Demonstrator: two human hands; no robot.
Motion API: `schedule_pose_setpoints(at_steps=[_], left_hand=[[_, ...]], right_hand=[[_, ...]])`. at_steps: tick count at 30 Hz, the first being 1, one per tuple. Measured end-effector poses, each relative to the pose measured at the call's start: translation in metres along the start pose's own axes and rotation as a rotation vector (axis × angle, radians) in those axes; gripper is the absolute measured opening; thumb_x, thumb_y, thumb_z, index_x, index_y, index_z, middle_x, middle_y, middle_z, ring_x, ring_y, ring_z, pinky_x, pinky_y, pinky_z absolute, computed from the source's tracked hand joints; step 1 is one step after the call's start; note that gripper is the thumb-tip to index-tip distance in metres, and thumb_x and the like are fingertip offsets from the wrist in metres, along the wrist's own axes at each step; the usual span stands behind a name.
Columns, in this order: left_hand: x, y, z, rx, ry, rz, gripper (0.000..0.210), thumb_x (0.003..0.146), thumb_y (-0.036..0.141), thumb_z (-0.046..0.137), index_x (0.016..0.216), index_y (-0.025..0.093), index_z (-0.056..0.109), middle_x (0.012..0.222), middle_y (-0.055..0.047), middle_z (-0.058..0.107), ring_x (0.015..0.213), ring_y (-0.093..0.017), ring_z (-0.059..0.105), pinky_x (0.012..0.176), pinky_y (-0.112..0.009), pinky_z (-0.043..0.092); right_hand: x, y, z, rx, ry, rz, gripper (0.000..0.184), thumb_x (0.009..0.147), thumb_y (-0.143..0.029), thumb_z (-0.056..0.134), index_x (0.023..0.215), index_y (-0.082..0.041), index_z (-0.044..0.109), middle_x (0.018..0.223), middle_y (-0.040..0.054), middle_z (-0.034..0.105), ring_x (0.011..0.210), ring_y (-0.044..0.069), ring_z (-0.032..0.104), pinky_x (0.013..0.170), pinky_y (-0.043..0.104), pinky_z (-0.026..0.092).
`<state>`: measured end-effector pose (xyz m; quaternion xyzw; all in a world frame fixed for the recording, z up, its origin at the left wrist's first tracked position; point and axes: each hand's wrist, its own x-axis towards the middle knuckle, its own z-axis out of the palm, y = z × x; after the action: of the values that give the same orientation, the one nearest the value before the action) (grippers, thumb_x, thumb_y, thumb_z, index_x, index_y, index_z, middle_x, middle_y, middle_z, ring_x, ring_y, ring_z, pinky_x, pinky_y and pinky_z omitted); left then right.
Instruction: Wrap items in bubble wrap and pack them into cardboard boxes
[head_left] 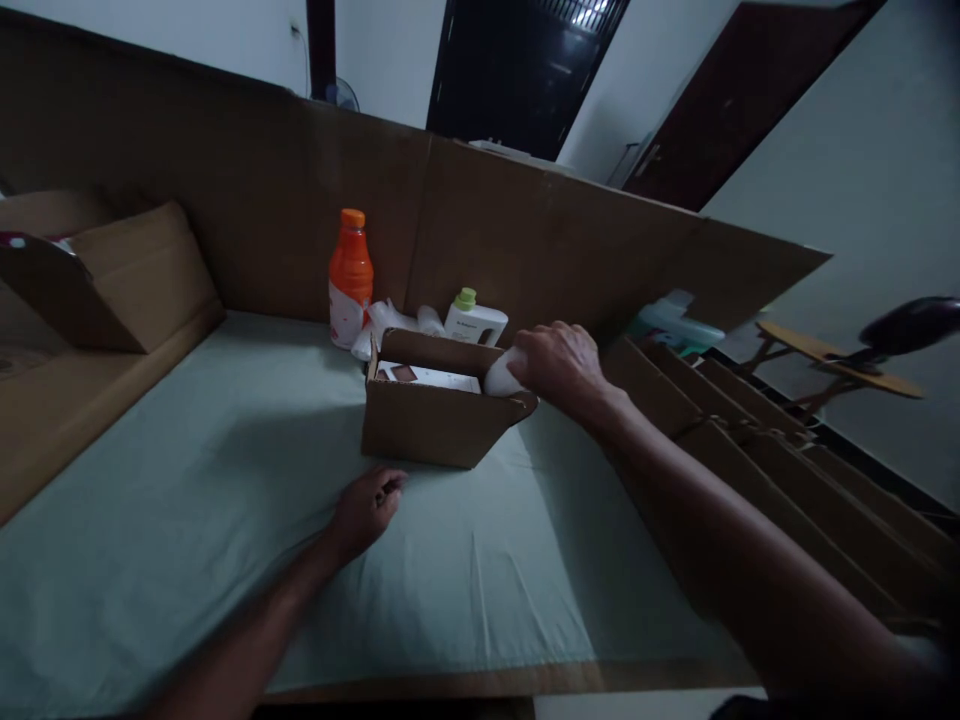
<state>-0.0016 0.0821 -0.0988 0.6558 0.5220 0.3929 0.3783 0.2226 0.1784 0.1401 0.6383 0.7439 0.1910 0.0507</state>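
Right hand has its fingers clamped on a white item at the open cardboard box's right end; left hand curls half-open, near the box's front

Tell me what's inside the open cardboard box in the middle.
Inside the box is a white carton with a dark patch; at the opening's right end, the right hand holds a rounded white item. The front wall covers their lower parts and the box's floor.
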Motion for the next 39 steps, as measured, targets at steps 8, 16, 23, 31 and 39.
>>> schedule_pose_setpoints(at_steps=[8,16,23,31,39], left_hand=[[0.004,-0.005,0.004,0.106,-0.032,0.059,0.029,0.082,0.022,0.050,0.101,0.019,0.072,0.091,-0.008,0.073,0.080,-0.019,0.066,0.076,-0.032,0.053],[0.002,-0.008,0.007,0.116,0.036,0.149,0.027,0.084,0.024,0.048,0.097,0.019,0.071,0.088,-0.007,0.072,0.079,-0.019,0.067,0.076,-0.033,0.054],[-0.003,0.004,-0.014,0.037,0.445,0.012,0.033,0.088,0.033,0.052,0.115,0.018,0.065,0.108,-0.011,0.071,0.094,-0.023,0.068,0.086,-0.037,0.055],[0.037,0.016,-0.029,-0.113,0.342,-0.044,0.074,0.080,0.031,0.065,0.148,0.020,0.039,0.145,-0.015,0.054,0.134,-0.031,0.053,0.111,-0.048,0.044],[0.028,0.077,0.029,-0.241,0.117,0.082,0.072,0.079,0.022,0.064,0.147,0.021,0.041,0.135,-0.013,0.061,0.124,-0.027,0.061,0.111,-0.045,0.044]], right_hand=[[0.029,-0.031,0.025,0.108,-0.343,-0.091,0.027,0.078,-0.014,0.063,0.101,-0.010,0.078,0.102,0.0216,0.076,0.098,0.032,0.073,0.079,0.035,0.054],[0.016,-0.010,0.009,0.236,-0.235,-0.052,0.017,0.079,-0.022,0.068,0.092,-0.017,0.078,0.095,0.0121,0.077,0.089,0.027,0.072,0.075,0.031,0.050],[-0.076,0.044,0.058,0.740,0.294,0.160,0.030,0.087,-0.039,0.056,0.102,-0.018,0.073,0.086,0.0068,0.074,0.072,0.019,0.065,0.068,0.031,0.049],[-0.075,-0.027,0.152,1.221,0.095,-0.038,0.057,0.080,-0.048,0.063,0.127,-0.015,0.058,0.121,0.0149,0.067,0.103,0.027,0.064,0.087,0.041,0.054],[-0.113,0.031,0.133,1.146,0.243,0.253,0.045,0.075,-0.050,0.066,0.104,-0.017,0.059,0.098,0.0128,0.072,0.084,0.027,0.066,0.073,0.039,0.053]])
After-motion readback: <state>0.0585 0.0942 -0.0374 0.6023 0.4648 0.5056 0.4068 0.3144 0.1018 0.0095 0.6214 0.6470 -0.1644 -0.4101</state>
